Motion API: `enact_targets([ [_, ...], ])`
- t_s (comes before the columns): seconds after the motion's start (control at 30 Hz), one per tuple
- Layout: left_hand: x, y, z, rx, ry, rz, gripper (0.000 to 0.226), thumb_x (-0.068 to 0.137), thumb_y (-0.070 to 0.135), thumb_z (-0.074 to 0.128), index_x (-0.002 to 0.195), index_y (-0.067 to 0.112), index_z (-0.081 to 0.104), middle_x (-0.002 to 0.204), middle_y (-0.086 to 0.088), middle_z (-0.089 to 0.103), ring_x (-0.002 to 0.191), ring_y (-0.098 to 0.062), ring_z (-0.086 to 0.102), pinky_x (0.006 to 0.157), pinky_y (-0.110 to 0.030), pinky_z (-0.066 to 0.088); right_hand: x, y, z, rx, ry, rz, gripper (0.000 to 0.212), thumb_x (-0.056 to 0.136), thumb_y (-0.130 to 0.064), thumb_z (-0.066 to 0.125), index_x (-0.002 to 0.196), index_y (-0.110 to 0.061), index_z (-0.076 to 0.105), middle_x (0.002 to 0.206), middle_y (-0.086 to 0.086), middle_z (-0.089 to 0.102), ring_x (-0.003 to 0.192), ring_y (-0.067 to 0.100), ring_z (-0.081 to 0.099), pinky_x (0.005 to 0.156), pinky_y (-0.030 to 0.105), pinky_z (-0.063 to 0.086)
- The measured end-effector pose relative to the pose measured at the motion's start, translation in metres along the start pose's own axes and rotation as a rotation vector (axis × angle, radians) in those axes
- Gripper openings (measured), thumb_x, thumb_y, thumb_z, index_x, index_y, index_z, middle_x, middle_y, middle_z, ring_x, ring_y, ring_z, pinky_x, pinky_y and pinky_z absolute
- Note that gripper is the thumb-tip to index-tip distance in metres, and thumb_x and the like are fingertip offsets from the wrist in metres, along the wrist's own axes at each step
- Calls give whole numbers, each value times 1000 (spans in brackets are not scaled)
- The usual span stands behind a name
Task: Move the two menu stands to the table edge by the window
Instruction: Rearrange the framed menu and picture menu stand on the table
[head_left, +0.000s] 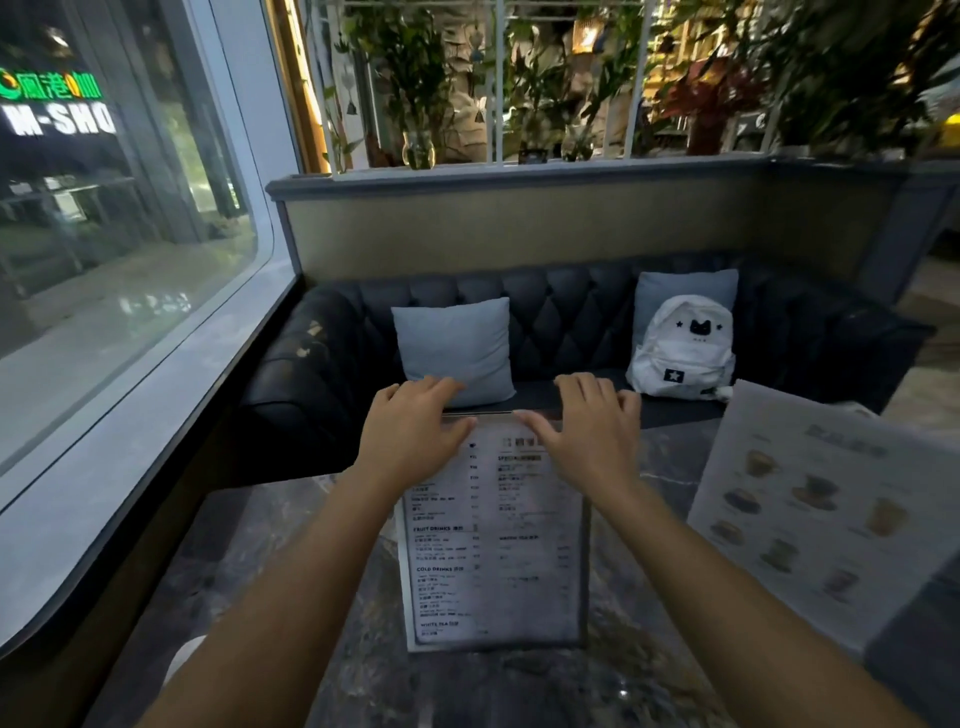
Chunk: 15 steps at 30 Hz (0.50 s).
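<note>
Head view: both hands reach forward over a dark marbled table (291, 561) to the top edge of an upright text menu stand (493, 540), which stands near the middle of the table with its printed drinks list facing the camera. The left hand (415, 431) curls over the stand's top left corner, fingers behind and thumb on the front, while the right hand (587, 431) does the same at the top right corner; whether they squeeze it or merely rest on it is hard to tell through the blur. A second menu stand (826, 514), showing pictured drinks, stands to the right, well apart from the window (119, 218) on the left. Beyond the table, a dark tufted sofa (566, 306) holds a pale blue cushion (454, 348) and a white backpack (683, 348).
</note>
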<state>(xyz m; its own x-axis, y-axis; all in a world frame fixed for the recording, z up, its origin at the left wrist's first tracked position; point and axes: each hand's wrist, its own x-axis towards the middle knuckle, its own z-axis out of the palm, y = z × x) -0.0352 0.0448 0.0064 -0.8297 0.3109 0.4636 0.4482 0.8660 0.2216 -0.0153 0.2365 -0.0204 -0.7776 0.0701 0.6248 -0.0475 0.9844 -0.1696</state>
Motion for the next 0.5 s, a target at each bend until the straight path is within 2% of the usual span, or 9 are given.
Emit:
enact_targets([
  [0.07, 6, 7, -2, -8, 2, 1, 41, 85, 44, 53, 120, 24, 49, 117, -1, 61, 109, -24, 53, 97, -40, 35, 4, 7, -10, 19, 43, -5, 58, 81, -58, 48, 106, -7, 55, 105, 12, 63, 94, 29, 55, 77, 40, 33],
  [0.13, 23, 58, -1, -46, 2, 112, 42, 85, 45, 52, 121, 23, 49, 120, -2, 61, 111, -25, 53, 96, -40, 35, -2, 54, -46, -77, 135, 80, 54, 81, -54, 52, 103, -5, 56, 103, 14, 63, 93, 30, 56, 76, 40, 35],
  [0.17, 24, 63, -1, -66, 1, 119, 42, 85, 45, 51, 121, 23, 49, 121, -3, 60, 112, -25, 53, 95, -40, 36, 0, 61, -50, -90, 154, 80, 51, 81, -52, 55, 100, -5, 56, 102, 15, 63, 92, 31, 57, 75, 40, 37],
  [0.27, 34, 86, 5, -104, 10, 165, 42, 85, 45, 53, 121, 22, 50, 120, -4, 61, 109, -26, 54, 91, -39, 38, -4, 85, -70, -127, 119, 117, 46, 80, -46, 59, 97, -4, 56, 97, 16, 63, 88, 33, 56, 73, 41, 39],
  [0.5, 56, 171, 37, -167, -73, 318, 42, 86, 45, 51, 121, 22, 48, 117, -5, 60, 107, -27, 54, 90, -42, 42, -30, 166, -118, -249, 159, 263, 45, 82, -39, 60, 110, -5, 54, 111, 17, 60, 98, 35, 55, 81, 42, 38],
])
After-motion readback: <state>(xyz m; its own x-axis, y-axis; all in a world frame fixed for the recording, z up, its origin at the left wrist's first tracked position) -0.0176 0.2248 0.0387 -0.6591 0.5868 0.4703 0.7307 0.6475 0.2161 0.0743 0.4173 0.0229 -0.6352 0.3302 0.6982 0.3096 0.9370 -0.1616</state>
